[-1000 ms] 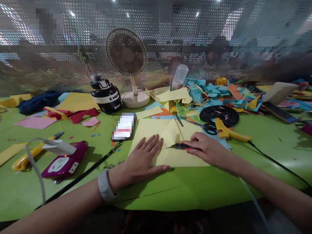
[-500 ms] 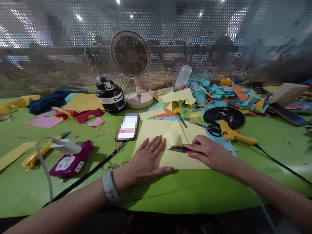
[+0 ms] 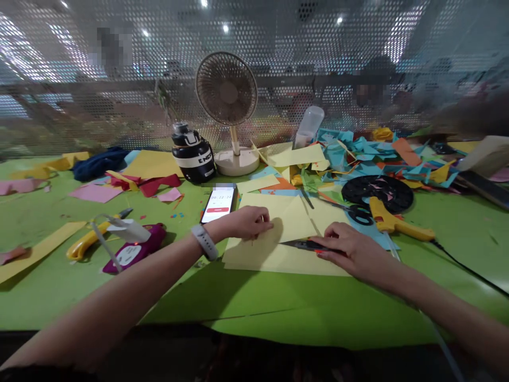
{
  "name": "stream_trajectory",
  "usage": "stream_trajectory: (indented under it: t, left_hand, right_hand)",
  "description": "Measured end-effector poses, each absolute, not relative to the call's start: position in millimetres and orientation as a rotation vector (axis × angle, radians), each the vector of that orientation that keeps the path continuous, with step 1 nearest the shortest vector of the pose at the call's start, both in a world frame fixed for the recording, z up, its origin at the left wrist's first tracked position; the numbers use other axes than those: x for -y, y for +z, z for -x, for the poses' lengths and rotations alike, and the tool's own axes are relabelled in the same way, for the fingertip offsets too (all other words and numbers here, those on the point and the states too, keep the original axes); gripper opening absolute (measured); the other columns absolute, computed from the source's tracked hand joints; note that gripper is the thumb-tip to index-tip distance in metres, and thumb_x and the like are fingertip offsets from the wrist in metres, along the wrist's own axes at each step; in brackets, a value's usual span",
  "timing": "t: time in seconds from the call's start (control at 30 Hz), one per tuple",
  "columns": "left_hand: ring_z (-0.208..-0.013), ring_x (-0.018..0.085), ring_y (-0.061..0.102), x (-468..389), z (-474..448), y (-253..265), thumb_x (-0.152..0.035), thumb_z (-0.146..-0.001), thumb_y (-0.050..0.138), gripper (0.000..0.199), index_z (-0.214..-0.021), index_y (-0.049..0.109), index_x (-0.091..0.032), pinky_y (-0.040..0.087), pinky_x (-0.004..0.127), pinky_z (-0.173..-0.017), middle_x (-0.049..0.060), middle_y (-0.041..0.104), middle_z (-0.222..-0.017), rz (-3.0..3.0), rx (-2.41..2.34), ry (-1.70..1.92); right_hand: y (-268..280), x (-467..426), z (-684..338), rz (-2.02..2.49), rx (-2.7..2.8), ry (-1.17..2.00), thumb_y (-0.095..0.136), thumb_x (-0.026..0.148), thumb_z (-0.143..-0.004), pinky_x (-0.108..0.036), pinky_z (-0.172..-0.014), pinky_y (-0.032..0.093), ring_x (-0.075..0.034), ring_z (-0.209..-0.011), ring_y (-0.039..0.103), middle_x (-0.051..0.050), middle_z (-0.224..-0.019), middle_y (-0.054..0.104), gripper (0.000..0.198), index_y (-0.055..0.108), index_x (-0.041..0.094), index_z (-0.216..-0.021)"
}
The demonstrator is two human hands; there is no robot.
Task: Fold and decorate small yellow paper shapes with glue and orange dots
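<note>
The table carries the fan, upright and behind the sheet. The sheet lies on the table. The glue gun lies to the right of the sheet. The hands are apart. The left hand is over the sheet's left part, fingers curled; whether it grips the sheet cannot be told. The right hand, at the sheet's right part, is clamped on the tool, tip pointing left over the sheet.
</note>
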State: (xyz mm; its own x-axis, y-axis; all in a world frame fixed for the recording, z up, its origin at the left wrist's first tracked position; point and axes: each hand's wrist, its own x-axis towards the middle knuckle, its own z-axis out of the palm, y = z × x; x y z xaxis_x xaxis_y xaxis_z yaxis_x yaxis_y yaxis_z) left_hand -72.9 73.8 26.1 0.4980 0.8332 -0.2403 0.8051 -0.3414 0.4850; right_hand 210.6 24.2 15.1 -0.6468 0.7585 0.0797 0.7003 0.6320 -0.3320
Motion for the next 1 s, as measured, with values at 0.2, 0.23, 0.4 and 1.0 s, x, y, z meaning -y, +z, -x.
stream_trajectory:
  t: [0.2,0.23,0.4,1.0]
  left_hand:
    - [-0.060,0.015,0.053,-87,72,24,-0.045,-0.083,0.051,0.025,-0.077,0.047,-0.022,0.039,0.027,-0.055,0.000,0.060,-0.065,-2.083,-1.175,-0.108]
    - [-0.060,0.015,0.053,-88,72,24,-0.046,-0.083,0.052,0.025,-0.076,0.046,-0.022,0.039,0.027,-0.055,0.000,0.059,-0.065,-2.077,-1.157,-0.125]
    - [-0.058,0.015,0.052,-92,72,22,-0.046,-0.083,0.051,0.026,-0.076,0.044,-0.022,0.040,0.027,-0.055,-0.001,0.057,-0.064,-2.026,-1.109,-0.169]
    - [-0.056,0.014,0.051,-98,71,21,-0.039,-0.083,0.055,0.021,-0.077,0.047,-0.021,0.038,0.026,-0.055,-0.002,0.054,-0.059,-1.992,-1.038,-0.184]
  right_hand:
    - [13,-27,-206,1.168,2.655,0.359,0.048,0.037,-0.092,-0.038,-0.078,0.048,-0.023,-0.089,0.056,-0.011,-0.093,0.059,0.037,0.063,0.023,-0.123]
    - [12,-27,-204,1.161,2.660,0.351,0.048,0.036,-0.092,-0.038,-0.078,0.048,-0.024,-0.090,0.055,-0.011,-0.094,0.059,0.037,0.063,0.023,-0.123]
    - [10,-29,-197,1.169,2.685,0.353,0.049,0.033,-0.092,-0.038,-0.079,0.047,-0.024,-0.091,0.054,-0.011,-0.095,0.057,0.036,0.062,0.020,-0.123]
    - [20,-27,-220,1.205,2.657,0.490,0.048,0.042,-0.092,-0.035,-0.077,0.047,-0.021,-0.088,0.056,-0.009,-0.095,0.058,0.039,0.062,0.025,-0.125]
